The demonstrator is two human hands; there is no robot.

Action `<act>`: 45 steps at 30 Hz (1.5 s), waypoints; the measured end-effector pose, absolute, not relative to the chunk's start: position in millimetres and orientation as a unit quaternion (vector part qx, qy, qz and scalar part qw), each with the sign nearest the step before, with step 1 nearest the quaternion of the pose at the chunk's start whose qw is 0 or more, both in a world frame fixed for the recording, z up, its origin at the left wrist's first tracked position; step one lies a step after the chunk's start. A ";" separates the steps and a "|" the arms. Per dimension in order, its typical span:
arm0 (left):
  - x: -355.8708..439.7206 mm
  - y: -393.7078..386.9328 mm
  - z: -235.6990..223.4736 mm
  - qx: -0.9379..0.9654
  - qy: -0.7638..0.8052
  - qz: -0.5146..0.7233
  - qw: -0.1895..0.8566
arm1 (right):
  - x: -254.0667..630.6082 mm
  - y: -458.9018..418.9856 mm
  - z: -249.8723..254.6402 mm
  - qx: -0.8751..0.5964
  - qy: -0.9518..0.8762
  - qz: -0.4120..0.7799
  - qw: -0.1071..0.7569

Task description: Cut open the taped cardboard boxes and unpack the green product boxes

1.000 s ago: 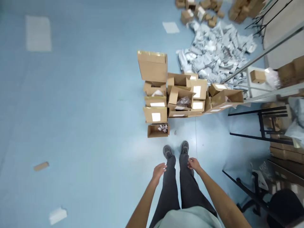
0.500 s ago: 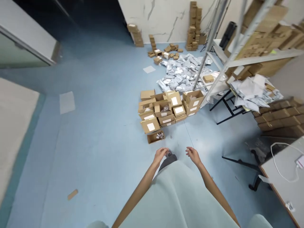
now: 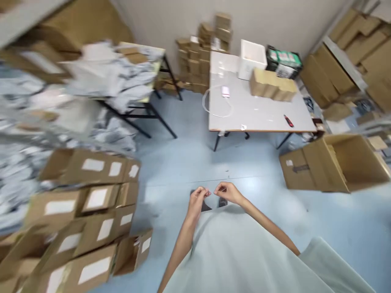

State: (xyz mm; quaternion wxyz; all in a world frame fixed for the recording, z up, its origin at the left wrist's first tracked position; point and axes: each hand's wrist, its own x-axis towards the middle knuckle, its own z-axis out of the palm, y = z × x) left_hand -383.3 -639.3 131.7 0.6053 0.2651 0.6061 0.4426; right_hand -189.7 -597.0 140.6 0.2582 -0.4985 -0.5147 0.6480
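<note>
My left hand point(image 3: 198, 200) and my right hand point(image 3: 228, 192) are in front of my body, low in the middle of the head view. Their fingertips point at each other with a small gap between. On each hand the thumb and fingers are curled together in a pinch; anything held there is too small to make out. Below them my shoes point(image 3: 223, 202) stand on the blue floor point(image 3: 183, 162). Nearest on the left is an open cardboard box point(image 3: 132, 251), beside several stacked cartons point(image 3: 105, 230) with white labels. Neither hand touches them.
Ahead stands a white table point(image 3: 244, 108) with a white bin point(image 3: 252, 59), small brown boxes point(image 3: 271, 84), a red-black tool point(image 3: 288, 121) and a cable. A large open carton point(image 3: 317, 165) lies right. Grey parcels point(image 3: 104, 77) cover a black-legged table on the left.
My view has swung right, so the cartons now appear at the left and the white table is ahead. My hands have come closer together, and the right fingers have curled in.
</note>
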 end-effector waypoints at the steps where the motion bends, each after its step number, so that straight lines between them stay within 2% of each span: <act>1: -362.6 -622.6 135.6 0.293 0.592 0.425 0.619 | -167.9 -593.8 144.2 -0.514 -0.489 0.645 0.284; 6: -297.8 -552.9 148.8 0.409 0.552 0.338 0.643 | -98.4 -584.3 151.7 -0.572 -0.376 0.610 0.398; 10: -262.0 -482.7 135.7 0.461 0.547 0.312 0.626 | -63.0 -555.9 148.4 -0.599 -0.325 0.582 0.444; 17: -189.3 -295.2 87.5 0.527 0.593 0.315 0.521 | 3.2 -444.1 154.1 -0.656 -0.298 0.525 0.452; 22: -146.4 -172.1 55.5 0.696 0.606 0.140 0.360 | 40.9 -351.4 175.4 -0.678 -0.303 0.495 0.452; 25: -129.6 -128.6 39.6 0.728 0.602 0.052 0.324 | 58.4 -308.6 184.1 -0.681 -0.310 0.480 0.458; 30: -125.7 -102.2 26.8 0.734 0.596 0.016 0.326 | 87.8 -258.5 180.7 -0.685 -0.299 0.487 0.452; 36: -179.4 -107.9 30.9 0.700 0.638 0.042 0.320 | 128.1 -186.0 147.8 -0.652 -0.286 0.546 0.441; 41: -205.2 -115.3 74.1 0.541 0.765 0.214 0.277 | 145.2 -101.5 133.8 -0.587 -0.366 0.638 0.340; 45: -150.9 -115.6 132.7 0.356 0.803 0.384 0.284 | 141.8 -42.9 153.3 -0.481 -0.496 0.682 0.238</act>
